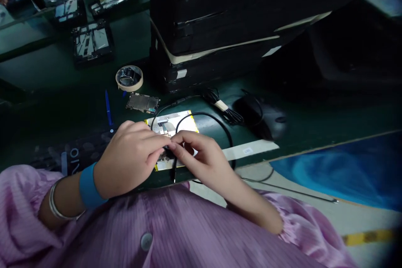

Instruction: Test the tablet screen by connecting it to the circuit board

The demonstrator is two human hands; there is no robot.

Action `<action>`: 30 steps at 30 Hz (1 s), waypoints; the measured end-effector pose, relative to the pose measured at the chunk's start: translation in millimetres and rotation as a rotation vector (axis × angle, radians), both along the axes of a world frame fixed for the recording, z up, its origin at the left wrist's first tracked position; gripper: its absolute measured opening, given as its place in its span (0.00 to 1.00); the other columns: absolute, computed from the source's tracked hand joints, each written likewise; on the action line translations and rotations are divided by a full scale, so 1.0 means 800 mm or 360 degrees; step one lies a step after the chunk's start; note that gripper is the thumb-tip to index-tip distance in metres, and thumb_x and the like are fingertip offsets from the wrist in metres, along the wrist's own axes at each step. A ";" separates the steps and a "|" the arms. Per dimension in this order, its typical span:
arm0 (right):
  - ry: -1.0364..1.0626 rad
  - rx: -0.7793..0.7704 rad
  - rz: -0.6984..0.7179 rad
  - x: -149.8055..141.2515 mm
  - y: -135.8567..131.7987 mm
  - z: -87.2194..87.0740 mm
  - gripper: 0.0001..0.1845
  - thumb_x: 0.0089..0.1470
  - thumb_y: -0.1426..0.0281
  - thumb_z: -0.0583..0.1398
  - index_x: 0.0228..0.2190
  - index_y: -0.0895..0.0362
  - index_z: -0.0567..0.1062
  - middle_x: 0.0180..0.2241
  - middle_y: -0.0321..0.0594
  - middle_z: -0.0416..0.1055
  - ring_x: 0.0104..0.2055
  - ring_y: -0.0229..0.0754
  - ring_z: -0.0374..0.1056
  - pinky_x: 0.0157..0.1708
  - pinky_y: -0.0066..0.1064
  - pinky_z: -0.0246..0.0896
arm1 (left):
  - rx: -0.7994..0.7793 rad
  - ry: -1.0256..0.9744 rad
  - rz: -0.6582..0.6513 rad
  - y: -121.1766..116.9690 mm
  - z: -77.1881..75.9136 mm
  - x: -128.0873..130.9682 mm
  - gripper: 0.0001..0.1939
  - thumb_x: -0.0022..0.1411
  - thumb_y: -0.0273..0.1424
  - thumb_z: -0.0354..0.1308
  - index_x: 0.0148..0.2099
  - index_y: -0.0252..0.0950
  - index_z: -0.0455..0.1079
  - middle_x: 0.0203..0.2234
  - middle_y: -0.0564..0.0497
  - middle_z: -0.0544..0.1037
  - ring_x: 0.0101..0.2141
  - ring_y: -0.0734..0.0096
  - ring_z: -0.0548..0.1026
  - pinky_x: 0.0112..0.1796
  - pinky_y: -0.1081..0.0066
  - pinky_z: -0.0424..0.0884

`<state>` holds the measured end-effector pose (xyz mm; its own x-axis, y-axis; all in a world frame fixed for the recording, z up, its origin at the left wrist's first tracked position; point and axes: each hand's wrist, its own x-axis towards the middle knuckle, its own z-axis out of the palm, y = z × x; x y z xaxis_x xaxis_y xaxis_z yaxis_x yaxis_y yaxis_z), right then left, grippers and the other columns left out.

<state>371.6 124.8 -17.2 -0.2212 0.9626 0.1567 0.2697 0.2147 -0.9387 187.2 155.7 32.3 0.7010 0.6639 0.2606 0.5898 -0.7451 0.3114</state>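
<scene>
My left hand, with a blue wristband, has its thumb and fingers pinched together over a flat white pack with yellow edges. My right hand pinches at the same spot, fingertips touching those of the left. Whatever lies between the fingertips is small, dark and mostly hidden. A thin black cable loops around and over the white pack, and its metal-tipped plug end hangs just below my right fingertips. Small circuit parts show on the pack's upper left.
A circuit board, a tape roll and a blue pen lie beyond my hands. Tall stacked black boxes stand behind. To the right are a bundled cable, a black mouse and a pale strip. Opened devices sit far left.
</scene>
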 end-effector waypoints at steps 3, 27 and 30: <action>0.0043 -0.0007 0.0039 -0.002 0.001 -0.003 0.13 0.65 0.69 0.56 0.28 0.57 0.72 0.23 0.34 0.67 0.25 0.36 0.62 0.25 0.27 0.56 | 0.0075 0.0015 -0.0009 0.001 0.000 0.002 0.09 0.66 0.23 0.55 0.38 0.36 0.76 0.25 0.56 0.79 0.31 0.71 0.73 0.34 0.68 0.62; -0.0544 0.0549 -0.0110 0.005 -0.007 -0.040 0.06 0.65 0.74 0.55 0.41 0.56 0.72 0.38 0.44 0.74 0.42 0.47 0.71 0.42 0.41 0.69 | 0.0198 0.0271 0.0029 0.004 -0.044 -0.015 0.07 0.62 0.23 0.61 0.35 0.37 0.79 0.26 0.54 0.78 0.34 0.66 0.69 0.36 0.64 0.59; -0.0549 0.0552 -0.0110 0.005 -0.008 -0.040 0.06 0.65 0.74 0.55 0.41 0.56 0.72 0.39 0.45 0.74 0.42 0.47 0.71 0.42 0.40 0.69 | 0.0248 0.0273 0.0018 0.004 -0.045 -0.015 0.07 0.61 0.22 0.61 0.34 0.37 0.79 0.25 0.54 0.77 0.33 0.65 0.69 0.36 0.64 0.59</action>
<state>375.9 118.8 -49.5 -0.2543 0.8810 0.3990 0.5769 0.4693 -0.6685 175.5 158.6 -3.9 0.7367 0.6329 0.2382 0.6326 -0.7694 0.0879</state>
